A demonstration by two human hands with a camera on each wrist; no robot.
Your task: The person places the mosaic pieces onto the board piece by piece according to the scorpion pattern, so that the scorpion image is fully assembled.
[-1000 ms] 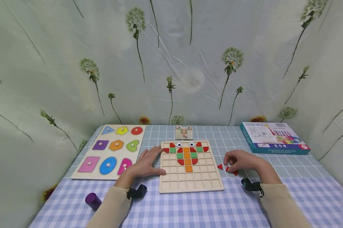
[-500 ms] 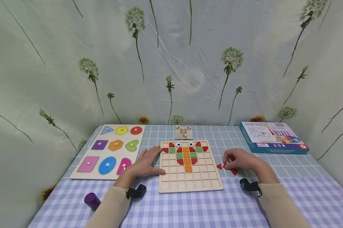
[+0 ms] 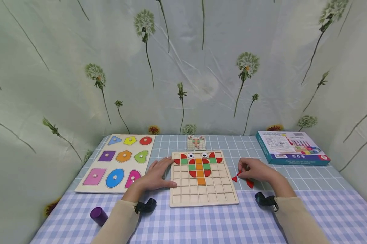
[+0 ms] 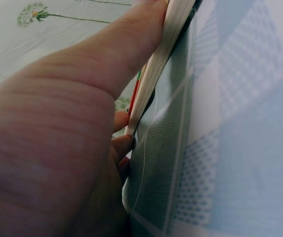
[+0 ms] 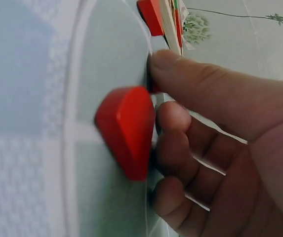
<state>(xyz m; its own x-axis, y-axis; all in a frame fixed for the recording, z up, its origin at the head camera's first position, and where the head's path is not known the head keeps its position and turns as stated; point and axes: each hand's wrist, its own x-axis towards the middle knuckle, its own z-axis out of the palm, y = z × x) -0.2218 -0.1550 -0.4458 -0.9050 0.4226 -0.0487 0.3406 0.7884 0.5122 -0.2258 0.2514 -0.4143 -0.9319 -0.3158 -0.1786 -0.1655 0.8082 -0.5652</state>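
A wooden grid board (image 3: pixel 188 198) bears red quarter-round pieces, green squares, a column of orange squares (image 3: pixel 200 171) and two round eye pieces. My left hand (image 3: pixel 159 174) rests at its left edge with fingers extended and thumb (image 4: pixel 141 29) against the side. To the right of the board, my right hand (image 3: pixel 256 169) pinches a small red block (image 5: pixel 155 91) between thumb and curled fingers, close over the cloth; the hand mostly hides it. One red triangular block (image 3: pixel 234 179) lies by the board's right edge. Another red block (image 5: pixel 129 131) with a rounded side lies just below the right hand.
A small pattern card (image 3: pixel 196 142) lies behind the board. The left side has a knob puzzle board (image 3: pixel 110 159) with several coloured shapes. A purple cylinder (image 3: pixel 99 216) stands near the left forearm. A printed box (image 3: pixel 293 149) lies at the back right.
My right hand has shifted slightly left and away from me, drawing the pinched red block off the other piece. My left hand stays at the board's edge.
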